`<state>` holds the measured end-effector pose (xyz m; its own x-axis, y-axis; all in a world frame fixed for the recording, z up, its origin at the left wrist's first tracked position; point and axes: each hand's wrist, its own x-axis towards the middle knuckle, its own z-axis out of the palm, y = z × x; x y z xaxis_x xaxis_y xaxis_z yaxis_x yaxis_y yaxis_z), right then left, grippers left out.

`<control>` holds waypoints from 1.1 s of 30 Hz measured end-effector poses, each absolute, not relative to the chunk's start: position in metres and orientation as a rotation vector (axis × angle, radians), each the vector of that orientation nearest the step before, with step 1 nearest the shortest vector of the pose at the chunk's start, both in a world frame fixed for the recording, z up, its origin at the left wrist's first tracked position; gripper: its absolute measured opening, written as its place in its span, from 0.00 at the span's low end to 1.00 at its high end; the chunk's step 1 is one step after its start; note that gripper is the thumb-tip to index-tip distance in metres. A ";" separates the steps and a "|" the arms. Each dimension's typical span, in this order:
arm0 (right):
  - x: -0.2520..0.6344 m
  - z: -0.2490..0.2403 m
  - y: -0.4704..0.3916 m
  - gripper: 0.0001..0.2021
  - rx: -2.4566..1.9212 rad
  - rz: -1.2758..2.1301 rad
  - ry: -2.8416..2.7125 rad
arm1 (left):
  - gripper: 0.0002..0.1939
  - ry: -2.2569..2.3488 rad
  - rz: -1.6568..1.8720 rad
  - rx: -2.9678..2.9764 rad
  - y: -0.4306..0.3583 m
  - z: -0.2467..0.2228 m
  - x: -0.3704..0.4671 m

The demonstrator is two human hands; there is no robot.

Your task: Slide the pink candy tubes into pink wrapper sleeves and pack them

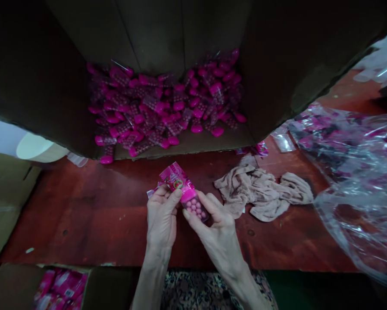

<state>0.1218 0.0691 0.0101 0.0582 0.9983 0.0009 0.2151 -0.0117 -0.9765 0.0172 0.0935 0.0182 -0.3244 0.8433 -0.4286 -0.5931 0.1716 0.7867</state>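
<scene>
Near the middle of the red table, my right hand point(214, 219) grips a small clear container point(195, 207) of pink balls with a pink cap, fingers on both of its sides. My left hand point(163, 211) pinches a printed pink packet point(175, 175) with thumb and fingers. The packet's lower end meets the container's pink cap, and both lie in one slanting line. Whether the cap is inside the packet I cannot tell. Another bit of printed wrapper point(151, 192) shows beside my left fingers.
A large cardboard box point(177, 148) on its side holds several pink-capped containers. A crumpled cloth point(264, 191) lies right of my hands. Clear plastic bags point(358, 193) with pink items fill the right side. An open box point(14, 286) at the lower left holds pink packets point(62, 286).
</scene>
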 end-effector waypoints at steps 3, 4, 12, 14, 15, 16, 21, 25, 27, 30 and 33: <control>0.126 0.007 0.070 0.15 -1.371 1.205 -1.308 | 0.12 1.219 1.522 0.365 0.092 0.019 0.017; 0.128 0.006 0.071 0.16 -1.360 1.277 -1.282 | 0.12 1.206 1.521 0.376 0.092 0.019 0.016; 0.125 -0.005 0.067 0.21 -1.429 1.183 -1.186 | 0.14 1.082 1.445 0.308 0.091 0.013 0.017; 0.121 -0.007 0.063 0.21 -1.398 1.082 -1.259 | 0.12 1.096 1.388 0.301 0.090 0.013 0.018; 0.119 -0.007 0.062 0.21 -1.377 1.034 -1.297 | 0.11 1.107 1.375 0.303 0.089 0.013 0.018; 0.118 -0.007 0.060 0.21 -1.357 0.990 -1.327 | 0.10 1.118 1.376 0.308 0.089 0.013 0.018; 0.119 0.000 0.058 0.21 -1.343 1.089 -1.316 | 0.08 1.159 1.436 0.369 0.083 0.017 0.016; 0.127 0.011 0.059 0.20 -1.251 1.390 -1.147 | 0.14 1.072 1.385 0.389 0.077 0.018 0.013; 0.127 0.012 0.058 0.20 -1.209 1.432 -1.122 | 0.17 1.033 1.355 0.395 0.075 0.018 0.012; 0.122 0.008 0.053 0.20 -1.300 1.238 -1.218 | 0.12 1.117 1.386 0.425 0.071 0.017 0.015; 0.116 0.001 0.049 0.22 -1.341 0.962 -1.315 | 0.06 1.319 1.433 0.463 0.068 0.018 0.018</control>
